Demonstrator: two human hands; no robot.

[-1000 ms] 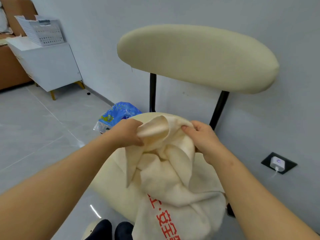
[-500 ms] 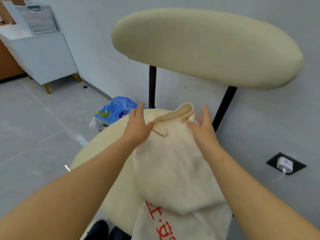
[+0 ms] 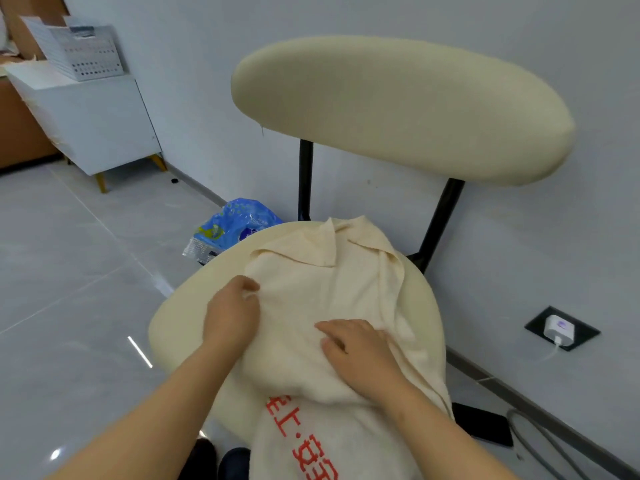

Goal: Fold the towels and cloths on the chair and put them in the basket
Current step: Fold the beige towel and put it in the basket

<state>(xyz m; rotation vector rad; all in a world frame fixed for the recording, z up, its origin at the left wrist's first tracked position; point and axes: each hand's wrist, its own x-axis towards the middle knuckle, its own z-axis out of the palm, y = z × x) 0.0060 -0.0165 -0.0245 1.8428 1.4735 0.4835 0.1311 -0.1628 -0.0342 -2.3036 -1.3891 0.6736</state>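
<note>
A cream towel (image 3: 311,292) with red printed characters lies spread over the round cream seat of the chair (image 3: 180,317), its near end hanging over the front edge. My left hand (image 3: 232,317) pinches the towel's left edge with curled fingers. Resting flat on the middle of the towel is my right hand (image 3: 360,355), fingers spread. The far end of the towel is rumpled, with corners folded over. A white perforated basket (image 3: 83,50) stands on a white cabinet (image 3: 100,123) at the far left.
The chair's cream backrest (image 3: 398,105) stands against the grey wall. A blue plastic packet (image 3: 235,226) lies on the floor behind the seat. A black phone (image 3: 485,424) and a cable lie on the floor at right, near a wall socket (image 3: 561,329).
The towel went from bunched up in both hands to laid out over the seat. Both hands came down from its far end toward me, onto its left edge and middle.
</note>
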